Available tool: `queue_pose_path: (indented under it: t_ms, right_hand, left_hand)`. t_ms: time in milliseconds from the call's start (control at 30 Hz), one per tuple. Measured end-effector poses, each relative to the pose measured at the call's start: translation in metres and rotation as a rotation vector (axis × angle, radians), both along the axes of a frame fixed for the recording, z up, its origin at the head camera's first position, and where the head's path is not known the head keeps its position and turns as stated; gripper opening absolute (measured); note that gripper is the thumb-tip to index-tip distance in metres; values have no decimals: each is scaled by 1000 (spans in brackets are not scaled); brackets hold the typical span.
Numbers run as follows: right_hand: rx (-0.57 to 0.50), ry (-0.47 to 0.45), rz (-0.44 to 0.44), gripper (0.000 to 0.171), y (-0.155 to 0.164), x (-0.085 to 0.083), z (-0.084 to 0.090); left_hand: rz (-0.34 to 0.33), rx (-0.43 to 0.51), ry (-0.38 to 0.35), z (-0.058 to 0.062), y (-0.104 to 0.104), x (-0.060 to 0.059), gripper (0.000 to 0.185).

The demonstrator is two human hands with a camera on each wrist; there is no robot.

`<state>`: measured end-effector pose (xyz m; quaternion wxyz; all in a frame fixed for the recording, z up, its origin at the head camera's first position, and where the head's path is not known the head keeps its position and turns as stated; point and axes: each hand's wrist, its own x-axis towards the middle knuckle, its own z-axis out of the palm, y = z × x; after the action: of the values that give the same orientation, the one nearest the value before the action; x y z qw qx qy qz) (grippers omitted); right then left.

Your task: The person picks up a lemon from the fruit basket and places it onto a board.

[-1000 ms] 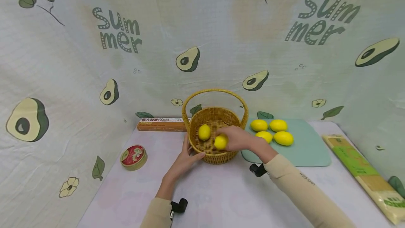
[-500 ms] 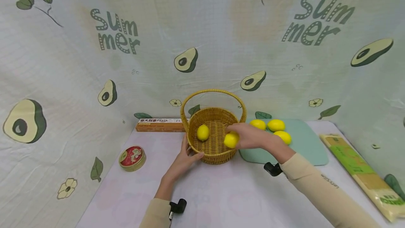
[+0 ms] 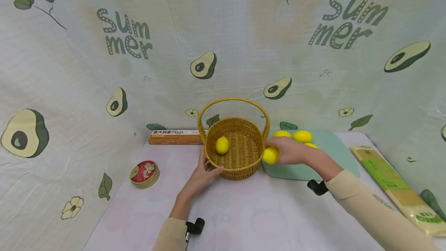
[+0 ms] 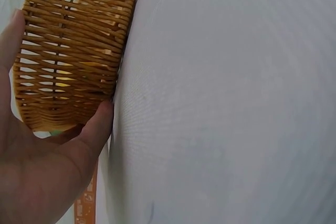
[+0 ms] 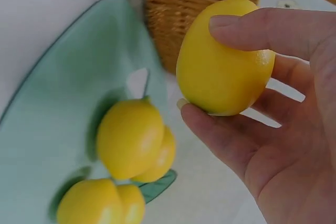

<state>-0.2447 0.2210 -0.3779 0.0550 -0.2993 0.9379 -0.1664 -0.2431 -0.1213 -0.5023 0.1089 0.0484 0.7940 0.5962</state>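
Note:
A yellow lemon [image 5: 220, 64] is held between the thumb and fingers of my right hand [image 3: 289, 151]. In the head view it sits just outside the right rim of a wicker basket [image 3: 240, 174] with a tall arched handle. One lemon [image 3: 222, 145] lies inside the basket on the left. My left hand [image 3: 200, 177] rests against the basket's left front wall, fingers along the side and thumb near the front; its spread fingers also show in the left wrist view. Several lemons [image 5: 131, 137] lie on a pale green board [image 3: 338, 162], partly hidden by my right hand.
A pasta box [image 3: 175, 138] lies behind and left of the basket. A round red and gold tin [image 3: 144, 174] sits at the left. Along the right edge lies a long packet of noodles [image 3: 393, 185]. A patterned cloth [image 3: 237, 69] hangs behind the table.
My right hand has moved right with its lemon, from over the inside of the basket to beyond its right rim, above the board's edge. The left hand stays at the basket.

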Motion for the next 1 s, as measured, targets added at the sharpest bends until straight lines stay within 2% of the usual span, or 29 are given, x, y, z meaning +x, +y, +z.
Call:
queue_pose_path:
  t_ms: [267, 533, 700, 1000]
  right_hand:
    - [47, -67, -98, 46, 23, 2, -22]
    - [117, -33, -119, 55, 39, 7, -41]
    - [149, -20, -173, 56, 48, 11, -51]
    - [134, 41, -202, 49, 57, 14, -53]
  left_hand:
    - [4, -11, 21, 0, -1, 1, 112]
    - [4, -12, 21, 1, 0, 2, 114]
    - [3, -13, 18, 2, 1, 2, 113]
    - [-2, -3, 25, 0, 0, 1, 113]
